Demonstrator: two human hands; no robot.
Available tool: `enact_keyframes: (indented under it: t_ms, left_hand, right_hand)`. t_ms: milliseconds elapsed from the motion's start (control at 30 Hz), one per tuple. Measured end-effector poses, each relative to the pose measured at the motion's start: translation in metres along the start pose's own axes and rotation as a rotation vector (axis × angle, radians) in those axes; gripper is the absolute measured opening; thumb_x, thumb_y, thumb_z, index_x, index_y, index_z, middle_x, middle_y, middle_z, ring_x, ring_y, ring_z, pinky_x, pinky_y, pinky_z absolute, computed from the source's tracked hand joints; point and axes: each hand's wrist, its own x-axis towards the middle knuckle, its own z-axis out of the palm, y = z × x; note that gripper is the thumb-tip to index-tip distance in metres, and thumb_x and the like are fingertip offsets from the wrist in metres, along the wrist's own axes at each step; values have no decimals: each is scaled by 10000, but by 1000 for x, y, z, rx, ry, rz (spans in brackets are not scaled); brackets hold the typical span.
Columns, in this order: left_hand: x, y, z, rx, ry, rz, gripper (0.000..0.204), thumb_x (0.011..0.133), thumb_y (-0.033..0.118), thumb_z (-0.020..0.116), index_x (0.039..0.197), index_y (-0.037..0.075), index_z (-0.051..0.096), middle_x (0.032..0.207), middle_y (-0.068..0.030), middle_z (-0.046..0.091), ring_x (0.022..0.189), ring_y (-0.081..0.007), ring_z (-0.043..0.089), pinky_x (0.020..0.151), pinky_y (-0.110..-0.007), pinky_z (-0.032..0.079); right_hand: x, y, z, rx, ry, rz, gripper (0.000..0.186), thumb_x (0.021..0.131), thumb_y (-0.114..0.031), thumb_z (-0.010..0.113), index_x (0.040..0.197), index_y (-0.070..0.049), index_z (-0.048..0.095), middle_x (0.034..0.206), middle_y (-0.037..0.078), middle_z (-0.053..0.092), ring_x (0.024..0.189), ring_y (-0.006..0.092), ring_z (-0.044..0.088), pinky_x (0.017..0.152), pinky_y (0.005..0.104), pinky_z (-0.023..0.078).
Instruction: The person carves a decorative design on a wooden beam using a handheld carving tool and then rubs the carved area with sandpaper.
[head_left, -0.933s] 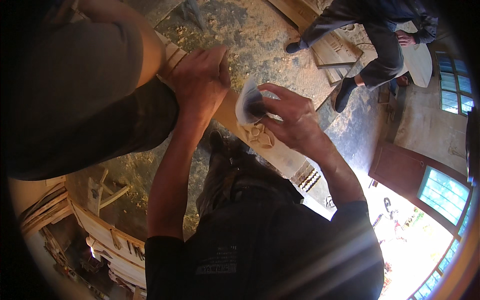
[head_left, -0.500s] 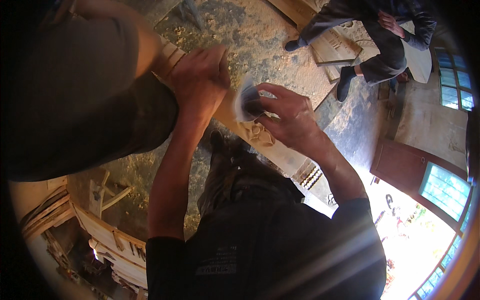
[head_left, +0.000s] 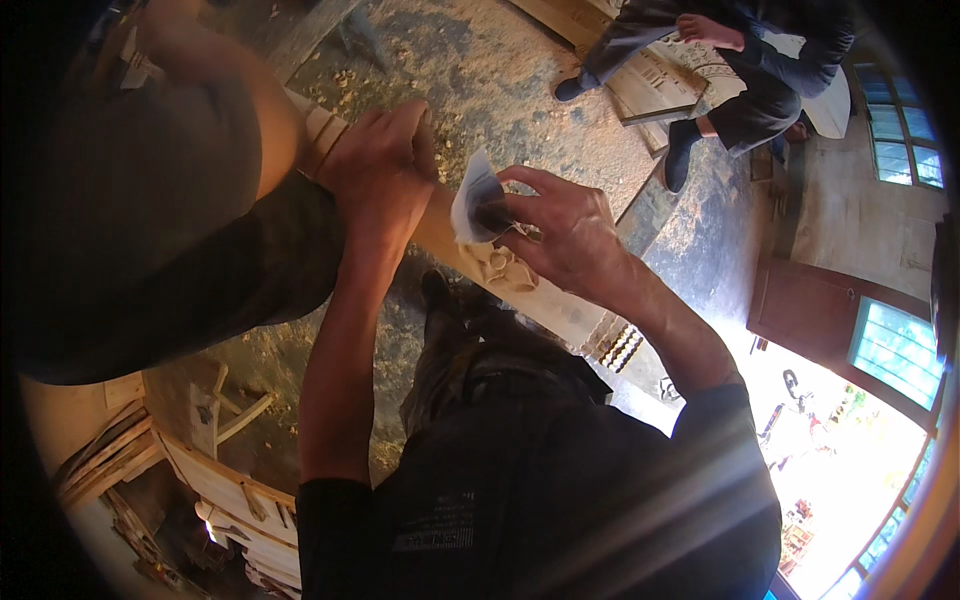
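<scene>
A long pale wooden board [head_left: 565, 308] runs slantwise beneath my hands, with a carved relief [head_left: 508, 268] on its face and a notched, patterned end at the lower right. My left hand [head_left: 385, 165] is closed over the upper-left stretch of the board, its fingers curled and partly hidden. Between the thumb and fingers of my right hand [head_left: 568, 228] is a bent piece of sandpaper [head_left: 473, 200], dark on one side and whitish on the other. The sandpaper is over the board beside the carving; whether it touches the wood I cannot tell.
Close on the left, another person's arm [head_left: 270, 115] and dark-clothed body reach near the board. A second person [head_left: 740, 75] is at the upper right by carved panels [head_left: 655, 85]. Wood shavings [head_left: 480, 70] litter the floor; stacked boards [head_left: 225, 480] stand lower left.
My right hand and the sandpaper have shifted slightly left, and the sandpaper looks less blurred. My left hand appears a little further left; the whole view has also shifted slightly.
</scene>
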Motion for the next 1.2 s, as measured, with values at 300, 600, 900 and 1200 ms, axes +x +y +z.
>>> enact_keyframes:
  t_ms: [300, 600, 900, 1200]
  left_hand:
    - [-4, 1, 1, 0, -5, -10, 72, 987, 85, 785, 1044, 129, 776, 839, -111, 747, 843, -343, 757, 716, -499, 583]
    - [-1, 2, 0, -11, -9, 2, 72, 992, 98, 794, 1047, 138, 771, 851, -103, 761, 837, -334, 756, 715, -489, 584]
    - [-2, 0, 0, -12, -9, -3, 139, 967, 69, 788, 1084, 142, 804, 866, -115, 767, 853, -345, 762, 728, -481, 590]
    - [-1, 4, -1, -8, 9, -13, 77, 994, 96, 779, 1059, 135, 793, 878, -109, 770, 875, -334, 773, 725, -488, 591]
  right_hand:
    - [-3, -2, 8, -17, 10, 44, 292, 891, -160, 901, 1181, -131, 885, 1419, 159, 785, 1173, 344, 821, 989, 447, 675]
    - [-2, 1, 2, -32, 44, 7, 314, 871, -132, 896, 1184, -146, 883, 1397, 156, 787, 1185, 336, 816, 990, 452, 673]
    - [-1, -2, 0, -83, 63, -15, 282, 856, -108, 906, 1135, -109, 866, 1405, 143, 784, 1197, 334, 812, 979, 443, 679]
    - [-1, 1, 7, -38, 80, -9, 251, 865, -150, 924, 1112, -123, 887, 1363, 137, 800, 1186, 331, 817, 984, 442, 679]
